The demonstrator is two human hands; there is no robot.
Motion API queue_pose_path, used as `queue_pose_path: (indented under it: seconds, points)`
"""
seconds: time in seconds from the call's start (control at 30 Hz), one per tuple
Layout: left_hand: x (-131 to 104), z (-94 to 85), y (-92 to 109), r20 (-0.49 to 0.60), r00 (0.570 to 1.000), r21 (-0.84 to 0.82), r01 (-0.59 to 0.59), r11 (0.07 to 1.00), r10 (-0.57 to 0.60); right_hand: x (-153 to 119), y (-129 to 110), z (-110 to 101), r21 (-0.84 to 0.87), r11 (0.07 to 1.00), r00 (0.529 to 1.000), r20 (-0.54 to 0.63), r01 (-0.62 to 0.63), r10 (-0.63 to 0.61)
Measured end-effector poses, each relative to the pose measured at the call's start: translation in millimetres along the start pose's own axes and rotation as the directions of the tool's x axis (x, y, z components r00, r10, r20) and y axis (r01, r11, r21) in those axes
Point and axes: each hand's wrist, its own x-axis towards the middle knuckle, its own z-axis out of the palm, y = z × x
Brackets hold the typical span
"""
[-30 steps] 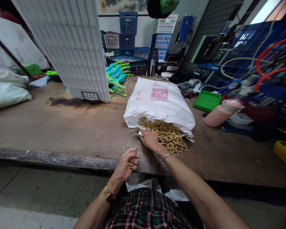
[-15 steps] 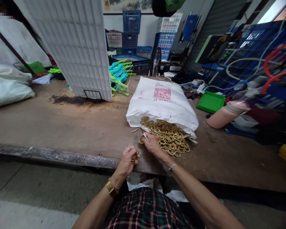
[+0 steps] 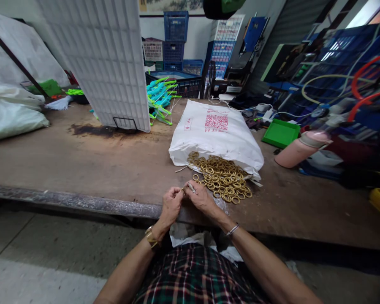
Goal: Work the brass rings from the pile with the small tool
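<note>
My left hand (image 3: 171,207) is closed, fingertips pinched around a brass-coloured ring (image 3: 183,191) that is mostly covered. Any other rings inside its palm are hidden. My right hand (image 3: 204,200) meets it from the right, closed, with a slim pale tool (image 3: 191,187) between thumb and fingers. The tool's exact kind is too small to make out. Just beyond my right hand, a pile of brass-coloured rings (image 3: 228,181) spills onto the table from the mouth of a white sack (image 3: 196,131) printed in red.
The brown table (image 3: 98,164) carries a tall white ribbed panel (image 3: 114,71) and teal-and-green plastic pieces (image 3: 161,97). A green tray (image 3: 280,133) and a pink bottle (image 3: 299,151) are to the right. At the left lies a white bag (image 3: 12,114); crates (image 3: 175,29) are stacked behind.
My right hand has drawn back from the rings' edge toward my left hand, and the two now touch. My left hand has risen slightly and turned, so its rings are largely hidden.
</note>
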Motion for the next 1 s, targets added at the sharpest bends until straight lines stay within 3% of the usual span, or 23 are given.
queue_pose_path:
  seconds: [0.13,0.23,0.33,0.43,0.5,0.63,0.77,0.87,1.0]
  points:
    - [-2,-3.9,0,-0.016,0.974,0.2,-0.218,0.955,0.225,0,2,3,-0.056,0.998,1.0,-0.017,-0.025,0.024]
    - [-3,-5.0,1,-0.006,0.969,0.217,-0.242,0.946,0.249,2,5,5,-0.036,0.998,0.999,-0.023,-0.05,0.049]
    - [-3,-5.1,0,0.046,0.997,0.06,-0.064,0.996,0.061,3,7,5,0.033,0.996,0.996,-0.036,-0.083,0.084]
    - [-4,-5.7,-1,0.16,0.974,-0.135,0.18,0.974,-0.158,3,7,4,0.084,0.99,0.993,-0.03,-0.11,0.113]
    - [-4,-6.4,-1,0.228,0.952,-0.223,0.253,0.941,-0.202,2,7,3,0.104,0.988,0.993,-0.022,-0.115,0.118]
    - [-4,-7.4,-1,0.266,0.947,-0.279,0.256,0.926,-0.182,2,9,2,0.089,0.991,0.994,-0.023,-0.104,0.106]
    - [-3,-7.0,-3,0.227,0.959,-0.262,0.227,0.938,-0.168,-4,19,0,-0.165,0.986,0.998,-0.062,-0.04,0.03]
    - [-2,-5.5,-6,0.194,0.969,-0.213,0.193,0.958,-0.152,-12,24,0,-0.422,0.905,0.998,0.032,0.061,-0.053]
    - [-2,-3.1,-6,0.166,0.976,-0.151,0.167,0.974,-0.142,-20,24,1,-0.595,0.797,0.991,0.133,0.103,-0.029]
